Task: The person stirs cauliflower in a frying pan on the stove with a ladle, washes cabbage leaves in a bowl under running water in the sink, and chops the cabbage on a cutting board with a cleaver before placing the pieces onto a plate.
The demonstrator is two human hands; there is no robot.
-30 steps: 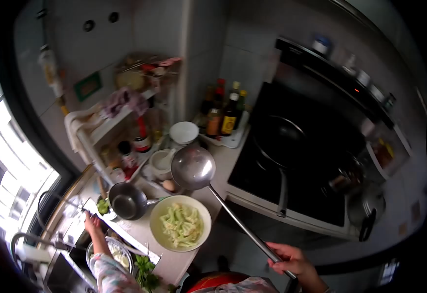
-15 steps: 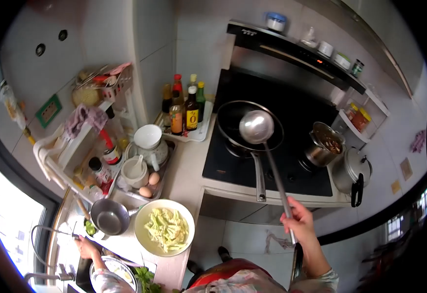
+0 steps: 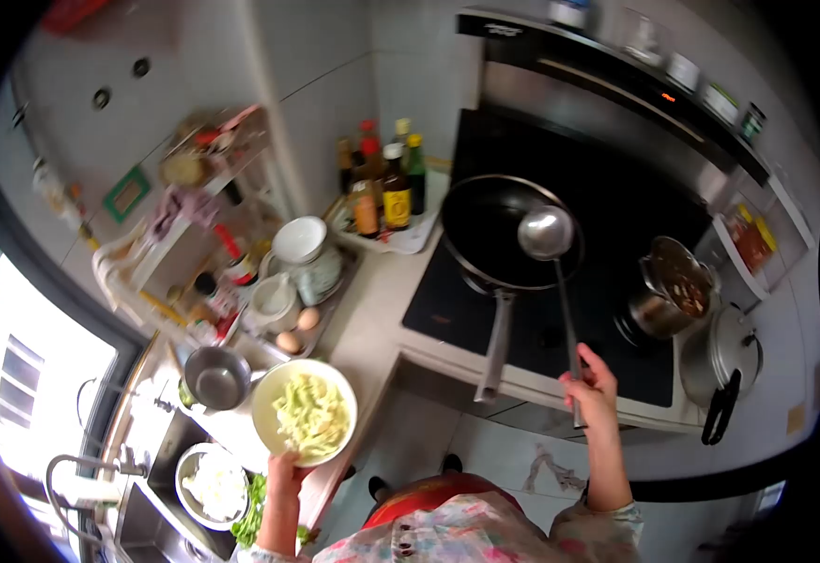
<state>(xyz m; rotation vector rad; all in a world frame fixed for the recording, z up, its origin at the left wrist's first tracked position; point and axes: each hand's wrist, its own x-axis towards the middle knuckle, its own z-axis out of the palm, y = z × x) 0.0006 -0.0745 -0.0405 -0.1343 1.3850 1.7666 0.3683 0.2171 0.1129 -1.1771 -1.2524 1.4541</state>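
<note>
My right hand point(image 3: 590, 387) is wrapped round the handle of a long metal ladle point(image 3: 547, 233), whose bowl is over the right part of a black frying pan point(image 3: 490, 235) on the stove. My left hand point(image 3: 288, 472) grips the near rim of a pale bowl point(image 3: 261, 413) at the counter's edge. Cut pale green vegetables point(image 3: 310, 413) fill much of that bowl. The fingers under the rim are partly hidden.
A pot with dark contents point(image 3: 682, 286) and a lidded pressure cooker point(image 3: 715, 355) stand right of the pan. Bottles point(image 3: 396, 192) stand in a tray behind. Left are a small grey pan point(image 3: 217, 378), two eggs, leafy greens, a white-filled bowl point(image 3: 213, 486) and the sink point(image 3: 152, 525).
My right hand has carried the ladle from above the counter to over the frying pan. My left hand has left the sink area and taken hold of the vegetable bowl's rim.
</note>
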